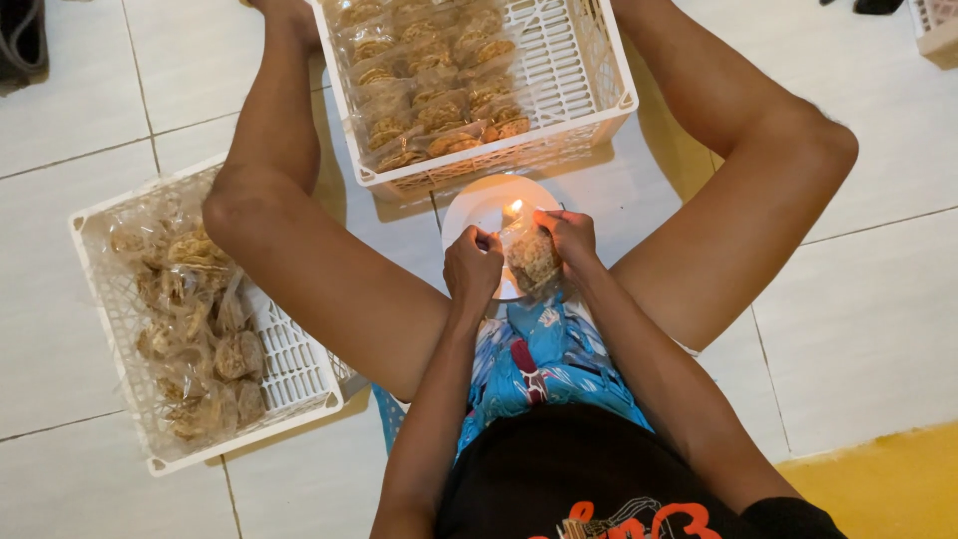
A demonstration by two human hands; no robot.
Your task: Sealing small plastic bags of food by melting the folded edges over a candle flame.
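Note:
A small clear plastic bag of brown snacks (532, 260) is held between both my hands over a white plate (477, 205). My left hand (472, 268) pinches the bag's left top edge. My right hand (566, 237) grips its right top edge. A small flame (515, 208) burns on the plate, right at the bag's upper edge. I sit low with my knees spread to either side.
A white plastic basket (589, 95) ahead holds rows of packed snack bags. A second white basket (294, 374) on my left holds several loose bags. The floor is white tile, with a yellow patch (888, 479) at lower right.

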